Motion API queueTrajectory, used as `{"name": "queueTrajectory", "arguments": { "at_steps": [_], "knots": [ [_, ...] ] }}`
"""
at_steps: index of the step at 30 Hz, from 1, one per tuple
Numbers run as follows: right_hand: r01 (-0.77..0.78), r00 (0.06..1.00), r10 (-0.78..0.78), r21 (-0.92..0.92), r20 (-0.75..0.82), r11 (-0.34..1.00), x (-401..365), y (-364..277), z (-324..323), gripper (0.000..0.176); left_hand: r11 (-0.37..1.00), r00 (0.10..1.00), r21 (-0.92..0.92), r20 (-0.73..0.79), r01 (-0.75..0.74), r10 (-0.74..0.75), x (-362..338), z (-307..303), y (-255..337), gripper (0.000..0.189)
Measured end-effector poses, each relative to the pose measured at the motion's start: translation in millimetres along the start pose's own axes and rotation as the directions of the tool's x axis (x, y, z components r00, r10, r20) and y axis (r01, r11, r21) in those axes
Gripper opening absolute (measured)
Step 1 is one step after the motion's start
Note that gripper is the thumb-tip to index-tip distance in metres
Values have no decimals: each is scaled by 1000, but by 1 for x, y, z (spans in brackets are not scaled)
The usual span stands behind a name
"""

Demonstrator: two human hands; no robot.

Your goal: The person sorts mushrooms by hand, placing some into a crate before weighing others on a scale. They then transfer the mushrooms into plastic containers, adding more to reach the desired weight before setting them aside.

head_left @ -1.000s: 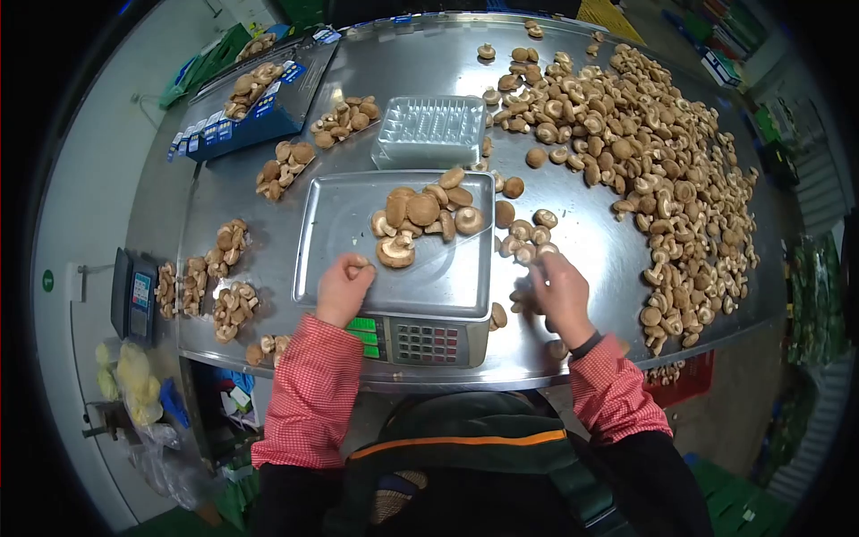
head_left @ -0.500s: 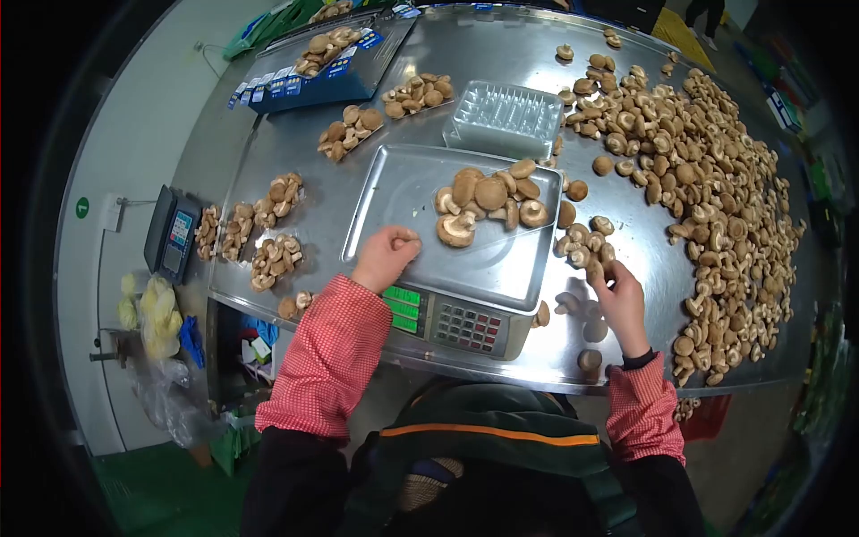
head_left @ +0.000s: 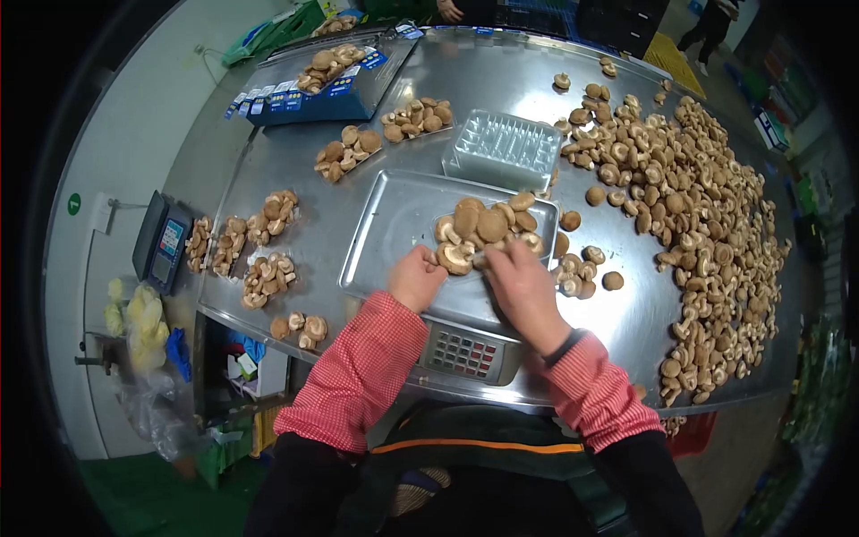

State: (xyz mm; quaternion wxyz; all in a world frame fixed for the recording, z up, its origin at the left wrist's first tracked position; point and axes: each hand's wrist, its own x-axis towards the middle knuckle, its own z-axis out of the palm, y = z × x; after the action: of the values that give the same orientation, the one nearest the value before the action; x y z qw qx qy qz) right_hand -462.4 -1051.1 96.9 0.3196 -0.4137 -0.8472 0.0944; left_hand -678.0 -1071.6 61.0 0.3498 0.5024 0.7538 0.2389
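Observation:
A metal weighing tray [head_left: 380, 234] on a scale holds a group of brown mushrooms [head_left: 483, 224] toward its right half. My left hand [head_left: 417, 279] is at the tray's front left, fingers pressed together beside a pale-gilled mushroom; whether they pinch anything is too small to tell. Over the right front of the group is my right hand [head_left: 523, 291], its fingers drawn together against the mushrooms, what they grip hidden. The keypad [head_left: 461, 353] shows below the tray, while my left sleeve covers the display. Behind the tray stand stacked clear plastic trays [head_left: 506, 148].
Loose mushrooms [head_left: 707, 242] are heaped along the table's right side. Filled packs [head_left: 268, 277] lie at left and behind the scale. A blue box [head_left: 313, 106] is at the back left, a second scale [head_left: 164, 242] at the left edge. A person's hand [head_left: 449, 11] shows at the far edge.
My right hand has moved left from the loose mushrooms at the tray's right to the group on the tray. My left hand has moved right, closer to the group. The view has shifted slightly.

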Motion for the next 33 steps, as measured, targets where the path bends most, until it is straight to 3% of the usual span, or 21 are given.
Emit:
{"name": "queueTrajectory", "arguments": {
  "at_steps": [2, 3, 5, 6, 9, 16, 20, 24, 28, 33],
  "knots": [
    [-84, 991, 97, 129, -97, 988, -1, 3, -18, 26, 992, 999, -118, -5, 35, -36, 4, 7, -10, 16],
    [-176, 978, 189, 137, -85, 975, -1, 10, -24, 25, 952, 997, -295, 25, 81, -77, 2, 6, -8, 19],
    [-324, 941, 336, 193, -32, 926, 5, 27, -34, 20, 778, 986, -606, 108, 168, -129, -2, -1, 4, 24],
    [-354, 930, 368, 217, -24, 910, 10, 34, -38, 18, 741, 981, -644, 154, 188, -115, -3, -6, 7, 27],
    [-282, 956, 290, 128, -49, 951, 29, 54, -33, 16, 639, 958, -725, 278, 256, -68, -1, -21, 3, 38],
    [-37, 995, 17, -200, -103, 979, 101, 82, -8, 24, 523, 943, -793, 323, 313, -77, 10, -64, -27, 41],
    [81, 986, -21, -357, 167, 931, 124, 107, 19, 21, 439, 984, -882, 174, 171, -34, 31, -103, -45, 41],
    [97, 988, -77, -144, 134, 985, 129, 125, 29, 14, 447, 991, -894, -53, 6, -120, 73, -153, -68, 36],
    [-130, 964, 105, 86, 245, 988, 126, 132, 24, 8, 414, 962, -901, -217, -131, -168, 142, -200, -122, 36],
    [-173, 955, 136, 122, 265, 977, 128, 126, 22, 6, 333, 828, -903, -395, -270, -399, 213, -226, -155, 42]
  ]
}}
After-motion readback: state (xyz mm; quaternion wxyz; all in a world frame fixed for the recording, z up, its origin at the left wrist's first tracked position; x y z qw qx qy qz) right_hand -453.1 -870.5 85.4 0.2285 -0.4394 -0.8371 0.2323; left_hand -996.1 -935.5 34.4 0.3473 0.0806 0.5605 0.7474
